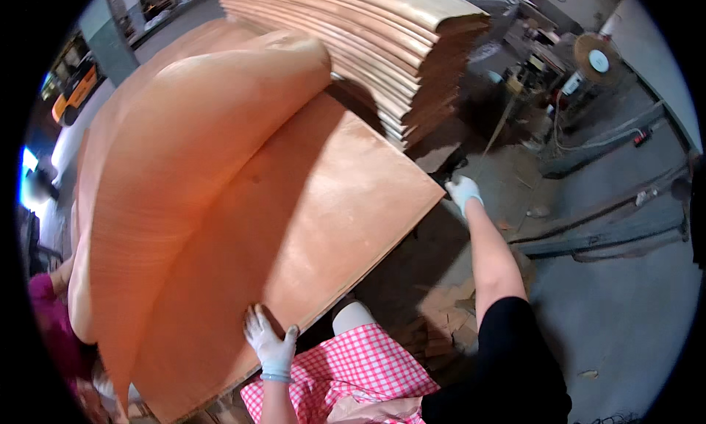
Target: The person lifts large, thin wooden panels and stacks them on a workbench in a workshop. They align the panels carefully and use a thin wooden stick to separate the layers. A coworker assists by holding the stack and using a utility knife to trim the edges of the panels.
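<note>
A large reddish-brown wood veneer sheet (353, 181) lies flat on a stack of sheets in front of me. My left hand (271, 343), in a white glove, rests on its near edge with the fingers spread. Beyond its right corner, my gloved right hand (463, 192) is closed, arm stretched out. Something dark shows by those fingers, too small to make out. Another veneer sheet (213, 108) bulges up in a big curl over the left half, its far side hidden.
Behind stands a tall pile of wavy veneer sheets (412, 63). At the left edge is a person in a magenta top (55, 328), an arm at the curled sheet. Broken veneer scraps (448, 314) litter the floor below. Machinery with a round disc (596, 58) and metal rails (610, 236) occupy the right.
</note>
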Action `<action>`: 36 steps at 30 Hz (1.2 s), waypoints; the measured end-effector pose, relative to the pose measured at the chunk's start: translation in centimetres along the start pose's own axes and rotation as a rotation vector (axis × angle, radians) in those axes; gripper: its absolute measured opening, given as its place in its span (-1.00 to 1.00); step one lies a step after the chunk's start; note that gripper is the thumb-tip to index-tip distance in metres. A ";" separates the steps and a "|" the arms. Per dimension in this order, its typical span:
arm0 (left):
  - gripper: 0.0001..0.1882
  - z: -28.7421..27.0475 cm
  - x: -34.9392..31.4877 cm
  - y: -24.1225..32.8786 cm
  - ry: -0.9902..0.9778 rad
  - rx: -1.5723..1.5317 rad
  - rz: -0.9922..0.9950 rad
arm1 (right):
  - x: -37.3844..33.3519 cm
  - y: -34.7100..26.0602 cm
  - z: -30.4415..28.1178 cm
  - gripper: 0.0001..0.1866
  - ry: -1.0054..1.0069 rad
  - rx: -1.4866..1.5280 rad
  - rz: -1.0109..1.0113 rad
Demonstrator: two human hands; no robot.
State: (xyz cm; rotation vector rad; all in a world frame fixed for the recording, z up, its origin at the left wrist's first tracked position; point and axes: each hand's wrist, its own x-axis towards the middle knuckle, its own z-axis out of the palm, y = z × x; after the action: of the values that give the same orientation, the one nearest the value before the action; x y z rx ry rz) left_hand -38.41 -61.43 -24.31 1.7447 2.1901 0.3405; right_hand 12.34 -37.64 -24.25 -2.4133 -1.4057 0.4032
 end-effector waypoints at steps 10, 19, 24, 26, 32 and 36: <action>-0.60 -4.0 -5.3 7.1 0.225 -0.659 0.374 | -32.8 -14.1 0.9 -0.80 -0.677 0.799 -0.670; -0.95 -6.2 -11.3 -2.5 0.296 -1.475 -0.192 | -43.4 -21.9 2.6 -0.69 -0.939 0.826 -0.636; -0.87 -9.9 -12.5 -24.9 0.971 -1.198 -0.739 | -33.4 -20.2 4.5 -0.80 -0.663 0.138 -0.920; -0.88 -11.1 -15.7 -36.9 1.121 -0.867 -0.845 | -27.0 -17.3 5.3 -0.85 -0.784 0.078 -0.830; -0.79 -16.0 -19.4 -52.2 1.016 -0.502 -1.066 | -19.1 -14.0 2.8 -0.71 -0.616 -0.243 -0.689; -0.75 -14.9 -19.3 -52.7 0.686 -0.177 -1.182 | -21.2 -16.6 3.3 -0.61 -0.597 -0.439 -0.681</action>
State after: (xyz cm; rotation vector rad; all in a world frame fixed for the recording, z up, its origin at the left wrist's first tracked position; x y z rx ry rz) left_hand -87.63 -91.95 -28.58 0.0086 3.0413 0.8210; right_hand -12.08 -47.99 -18.73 -1.9680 -2.6875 0.7211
